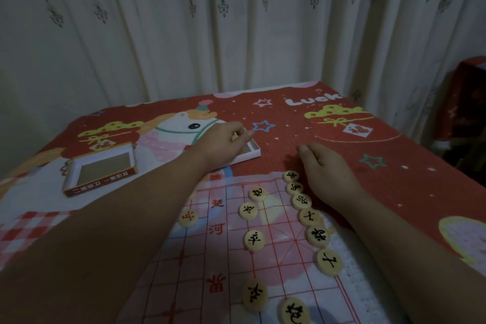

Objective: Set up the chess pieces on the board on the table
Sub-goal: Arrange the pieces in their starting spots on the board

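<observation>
A thin paper xiangqi board (226, 258) with red lines lies on the table in front of me. Several pale round pieces with black characters (302, 201) form a row along its right edge. Several more (254, 240) stand further in, and one piece (188, 217) has a red character. My left hand (223, 141) reaches over a shallow white box (252, 151) beyond the board and pinches a pale piece (234, 136) there. My right hand (326, 168) rests on the cloth beside the far end of the row, fingers relaxed and holding nothing.
A second box part (101, 169) with a red printed side lies open on the left. The table wears a red cartoon tablecloth (368, 139). Patterned curtains (236, 21) hang right behind the far edge. A red-covered object (465, 97) stands at the far right.
</observation>
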A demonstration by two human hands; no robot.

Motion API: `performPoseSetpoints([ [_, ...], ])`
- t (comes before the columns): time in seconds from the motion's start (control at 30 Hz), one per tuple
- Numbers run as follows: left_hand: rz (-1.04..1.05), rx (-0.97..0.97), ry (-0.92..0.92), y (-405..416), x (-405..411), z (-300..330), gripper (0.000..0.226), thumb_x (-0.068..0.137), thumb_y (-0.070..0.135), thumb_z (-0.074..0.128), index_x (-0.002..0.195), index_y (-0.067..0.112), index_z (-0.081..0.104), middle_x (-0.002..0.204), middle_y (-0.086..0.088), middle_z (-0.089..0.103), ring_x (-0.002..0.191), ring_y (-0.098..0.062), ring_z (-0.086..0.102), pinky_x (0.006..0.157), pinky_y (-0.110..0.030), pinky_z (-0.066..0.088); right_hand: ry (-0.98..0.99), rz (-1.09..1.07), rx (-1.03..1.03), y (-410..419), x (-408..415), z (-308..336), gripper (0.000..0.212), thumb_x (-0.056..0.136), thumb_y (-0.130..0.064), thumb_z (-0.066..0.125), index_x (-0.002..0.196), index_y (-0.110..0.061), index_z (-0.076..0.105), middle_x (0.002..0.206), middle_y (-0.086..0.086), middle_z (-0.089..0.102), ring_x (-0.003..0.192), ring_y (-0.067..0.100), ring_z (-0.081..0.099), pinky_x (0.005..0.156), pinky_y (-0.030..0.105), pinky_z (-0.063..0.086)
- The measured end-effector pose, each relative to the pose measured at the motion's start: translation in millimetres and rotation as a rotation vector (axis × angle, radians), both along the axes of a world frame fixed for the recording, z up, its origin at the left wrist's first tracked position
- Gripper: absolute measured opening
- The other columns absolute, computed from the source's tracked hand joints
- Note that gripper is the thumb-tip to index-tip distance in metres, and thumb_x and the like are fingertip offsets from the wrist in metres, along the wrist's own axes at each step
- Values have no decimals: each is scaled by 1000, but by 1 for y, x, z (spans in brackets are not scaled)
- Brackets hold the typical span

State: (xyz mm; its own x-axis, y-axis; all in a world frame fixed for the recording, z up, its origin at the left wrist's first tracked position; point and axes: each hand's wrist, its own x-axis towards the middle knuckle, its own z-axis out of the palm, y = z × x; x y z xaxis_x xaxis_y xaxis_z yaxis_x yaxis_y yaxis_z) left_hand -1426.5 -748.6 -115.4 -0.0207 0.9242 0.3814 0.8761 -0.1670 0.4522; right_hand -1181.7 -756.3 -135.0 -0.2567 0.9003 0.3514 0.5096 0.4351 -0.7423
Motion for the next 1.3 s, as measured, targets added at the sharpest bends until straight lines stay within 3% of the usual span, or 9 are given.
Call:
performPoseSetpoints([
  [0.27,129,285,-175,10,-4,42,42,98,47,50,77,11,59,74,-4,66,71,-20,61,69,-35,47,12,-19,10,2,1,0,40,105,-33,40,80,-5,55,69,4,54,65,17,49,58,30,34],
  [0.47,242,344,-998,-28,-17,73,39,97,47,50,71,19,41,53,0,36,40,-14,30,41,-24,27,9,-31,6,0,1,1,33,103,-31,43,76,-15,54,72,0,57,69,18,51,57,29,32],
  [0.6,261,340,-1483,-72,-18,82,37,97,46,53,74,20,41,52,4,30,39,-10,20,40,-20,19,29,-35,47,-13,0,12,28,102,-26,47,120,-13,64,105,-2,63,99,17,57,83,26,36],
  [0.73,169,351,-1802,-129,-15,82,39,98,48,50,72,22,40,53,7,30,38,-7,21,35,-18,20,67,-14,281,-47,-12,43,32,101,-23,50,127,-10,62,123,1,64,113,16,57,93,26,39],
  [0.97,49,332,-2173,-205,22,78,42,101,45,42,67,21,33,48,8,31,29,-6,25,29,-11,23,158,492,65,-178,-75,64,26,94,-39,60,120,-37,59,77,-6,65,69,10,62,63,29,51],
  [1.07,83,394,-2278,-236,37,70,43,102,40,41,65,19,36,48,7,32,27,-7,28,36,-9,35,244,540,-1,-212,-89,59,26,91,-42,64,114,-32,62,73,5,62,66,19,61,62,35,48],
  [1.13,109,400,-2286,-252,39,63,39,101,39,43,68,18,38,52,7,35,31,-9,33,43,-13,43,286,544,-10,-224,-90,57,32,86,-46,67,113,-30,63,70,3,59,61,11,56,59,26,45],
  [1.2,137,437,-2323,-262,41,53,36,101,43,44,77,16,45,58,4,40,41,-12,40,70,-26,53,310,568,-34,-232,-91,52,32,86,-43,69,114,-30,63,70,0,58,60,4,52,58,21,43],
  [1.3,199,520,-2389,-271,43,43,32,102,40,43,87,15,54,67,-2,47,61,-19,48,101,-40,45,376,615,-70,-239,-93,44,24,90,-27,69,113,-34,62,72,4,57,62,7,53,58,22,45],
])
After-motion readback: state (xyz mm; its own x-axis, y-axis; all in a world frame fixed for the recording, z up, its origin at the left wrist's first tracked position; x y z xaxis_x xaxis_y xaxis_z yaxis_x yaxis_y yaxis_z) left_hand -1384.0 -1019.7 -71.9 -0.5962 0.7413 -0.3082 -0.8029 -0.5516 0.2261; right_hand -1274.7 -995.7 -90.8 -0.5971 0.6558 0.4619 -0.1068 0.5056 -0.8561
